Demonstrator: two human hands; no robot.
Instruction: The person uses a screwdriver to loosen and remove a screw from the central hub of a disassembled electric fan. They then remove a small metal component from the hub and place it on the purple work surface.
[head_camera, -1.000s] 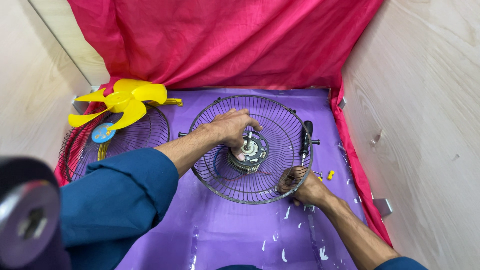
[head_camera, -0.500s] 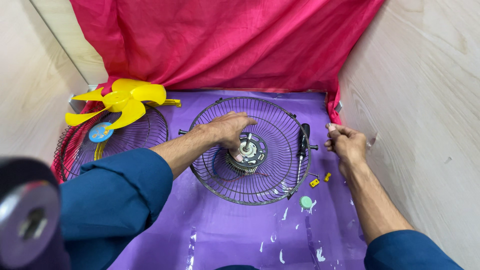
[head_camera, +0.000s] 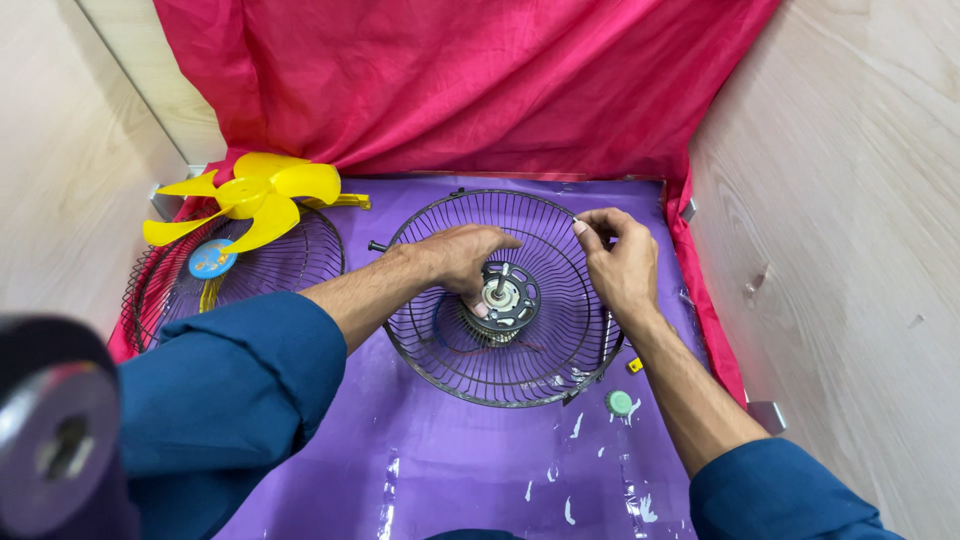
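Black wire fan guard (head_camera: 500, 375), round and dished, lying open side up on a purple sheet (head_camera: 440, 470), taken as landmark for all else. At its centre: grey motor (head_camera: 510, 298) with short shaft pointing up, lower body partly hidden behind wires and fingers. Left hand (head_camera: 455, 262) reaching in from the guard's left rim, palm down, fingers curled loosely against the motor's left side; touching it, but whether truly clamped round it or only resting cannot be told, fingertips hidden behind the housing. Right hand (head_camera: 620, 265) over the guard's far right rim, thumb and forefinger pinched together on something too small to make out, perhaps only a wire of the rim itself; the rest of the fingers folded. Both forearms bare, blue sleeves cut off by the lower edge. Just outside the guard's near right rim: small green round cap (head_camera: 619, 402) and, a little farther up, tiny yellow piece (head_camera: 634, 365), both on the sheet and apart from the hands. Well left of the guard: second wire guard (head_camera: 300, 262), partly covered by the left sleeve, a blue round badge (head_camera: 212, 258) at its middle and a yellow fan blade (head_camera: 245, 198) resting across its far edge. Behind the guard: red cloth (head_camera: 450, 80) draped as backdrop, folds hiding whatever lies beneath. Pale wooden panels (head_camera: 850, 200) on either side. Near left of the guard, in the lower corner: dark blurred object (head_camera: 55, 430), out of focus and cut off, not identifiable.
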